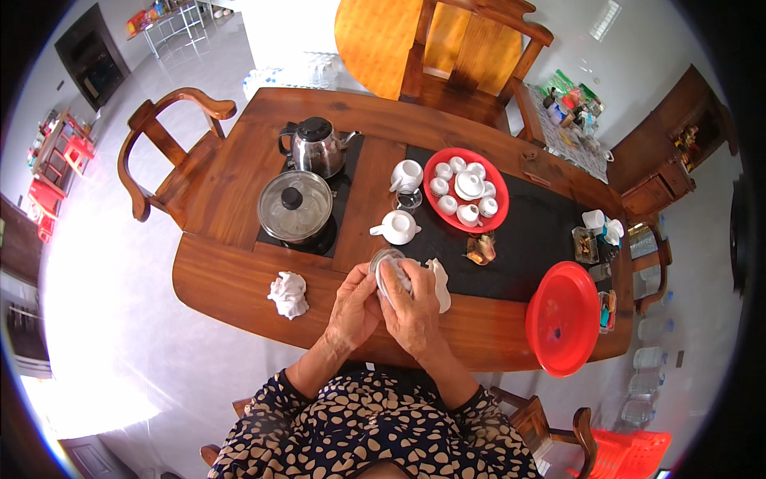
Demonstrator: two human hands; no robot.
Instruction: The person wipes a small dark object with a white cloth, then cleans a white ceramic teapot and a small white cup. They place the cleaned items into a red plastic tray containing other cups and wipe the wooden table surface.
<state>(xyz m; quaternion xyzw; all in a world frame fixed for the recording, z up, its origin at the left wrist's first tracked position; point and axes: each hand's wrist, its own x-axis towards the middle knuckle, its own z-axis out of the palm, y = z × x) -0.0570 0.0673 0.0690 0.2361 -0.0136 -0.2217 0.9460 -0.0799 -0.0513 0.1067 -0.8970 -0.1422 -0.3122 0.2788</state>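
Over the near edge of the table, my left hand (355, 307) is closed around a clear glass cup (386, 255), tilted with its rim up. My right hand (412, 313) presses a white cloth (440, 287) into the cup; part of the cloth hangs out to its right. Just beyond my hands sit a white teapot (398, 227), a small clear glass pitcher (408, 199) and a white pitcher-shaped vessel (407, 173). To their right, a red round tray (502, 214) holds several small white cups and a lidded white bowl (469, 185).
A crumpled white cloth (288, 294) lies left of my hands. Behind it stand a glass-lidded pot (295, 219) and a steel kettle (317, 152) on a black cooktop. A red basin (562, 319) overhangs the near right edge. A small brown figurine (481, 249) stands below the tray.
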